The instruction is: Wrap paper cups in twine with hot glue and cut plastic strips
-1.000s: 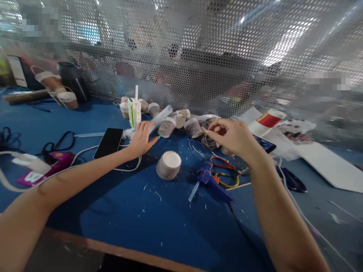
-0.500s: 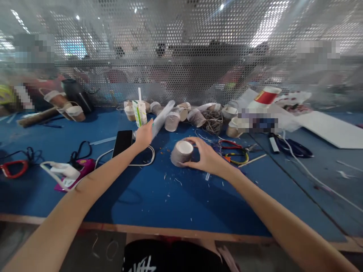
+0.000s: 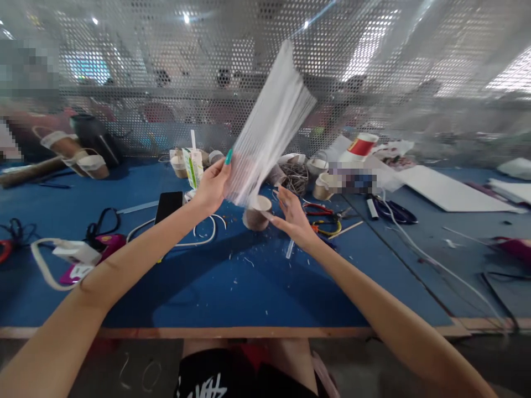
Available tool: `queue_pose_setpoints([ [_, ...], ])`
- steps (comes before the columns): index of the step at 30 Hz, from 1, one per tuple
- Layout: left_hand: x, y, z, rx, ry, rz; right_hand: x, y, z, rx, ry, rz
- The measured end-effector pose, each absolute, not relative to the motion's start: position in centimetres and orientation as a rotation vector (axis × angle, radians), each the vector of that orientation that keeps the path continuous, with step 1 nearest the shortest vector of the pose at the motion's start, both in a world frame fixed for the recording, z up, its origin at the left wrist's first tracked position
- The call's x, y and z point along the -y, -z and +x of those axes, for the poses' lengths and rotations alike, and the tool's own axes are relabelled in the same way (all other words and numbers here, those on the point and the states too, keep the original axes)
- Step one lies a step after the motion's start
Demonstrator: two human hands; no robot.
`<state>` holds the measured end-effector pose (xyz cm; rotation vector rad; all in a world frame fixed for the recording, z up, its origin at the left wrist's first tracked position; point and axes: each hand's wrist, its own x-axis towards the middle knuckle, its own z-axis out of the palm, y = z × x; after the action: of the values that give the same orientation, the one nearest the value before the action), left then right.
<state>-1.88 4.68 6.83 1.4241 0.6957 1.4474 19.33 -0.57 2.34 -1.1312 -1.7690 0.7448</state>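
Note:
My left hand (image 3: 214, 181) is closed around one end of a fanned bundle of thin translucent white strips (image 3: 271, 119). The bundle is raised and tilted up to the right above the table. Beneath its lower end stands a small greyish cup (image 3: 256, 216) with a pale top, partly covered by the strips. My right hand (image 3: 293, 214) is just right of the cup, fingers apart and nothing held. Its thumb points at the cup's side; whether they touch I cannot tell.
Pliers (image 3: 326, 218) lie right of my right hand, near a coil of brown twine (image 3: 296, 178). A black phone (image 3: 169, 204) and a purple glue gun (image 3: 108, 243) with white cable lie left. A drink carton (image 3: 193, 166) stands behind. A white board (image 3: 452, 188) rests right. Perforated metal screen (image 3: 145, 105) closes the back.
My left hand has lifted the strip bundle, which now fans out upright in front of the screen. My right hand has let go of the cup and opened beside it. The view has shifted right.

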Motion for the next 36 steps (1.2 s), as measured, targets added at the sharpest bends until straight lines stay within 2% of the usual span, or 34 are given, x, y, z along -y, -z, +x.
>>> queue_pose_setpoints([
  [8, -2.6, -5.9, -1.1, -0.672, -1.032, 1.357, 1.8, -5.8, 20.1, 1.444, -0.986, -1.108],
  [12, -1.5, -5.4, -1.2, -0.636, -0.846, 1.538, 2.2, -6.6, 20.8, 1.283, -1.055, -1.067],
  [14, -0.9, -5.3, -1.2, -0.597, -0.88, 1.779, 2.0, -6.9, 21.3, 1.188, -1.115, -1.102],
  [17, -0.4, -5.0, -1.1, -0.622, -1.137, 2.307, 1.5, -7.5, 21.8, 1.135, -1.209, -1.168],
  [19, -0.5, -4.4, -1.0, -0.739, -1.276, 2.563, 1.3, -7.5, 21.7, 1.155, -1.268, -1.224],
  [21, -0.9, -3.4, -0.8, -0.904, -1.259, 2.635, 1.3, -7.3, 21.3, 1.158, -1.352, -1.288],
  [24, -2.2, -2.0, -0.8, -1.123, -1.094, 2.379, 1.4, -6.3, 20.3, 1.086, -1.437, -1.343],
  [27, -3.8, -1.6, -1.6, -1.045, -0.94, 2.006, 1.5, -5.1, 19.4, 1.093, -1.395, -1.38],
  [30, -5.8, -2.1, -2.6, -1.157, -1.064, 1.707, 1.5, -3.8, 18.7, 1.183, -1.32, -1.418],
  [33, -7.9, -2.4, -2.6, -1.492, -1.267, 1.692, 1.5, -2.8, 18.2, 1.219, -1.273, -1.441],
  [36, -10.0, -2.3, -1.3, -1.699, -1.224, 1.643, 1.7, -2.1, 18.0, 1.251, -1.21, -1.459],
])
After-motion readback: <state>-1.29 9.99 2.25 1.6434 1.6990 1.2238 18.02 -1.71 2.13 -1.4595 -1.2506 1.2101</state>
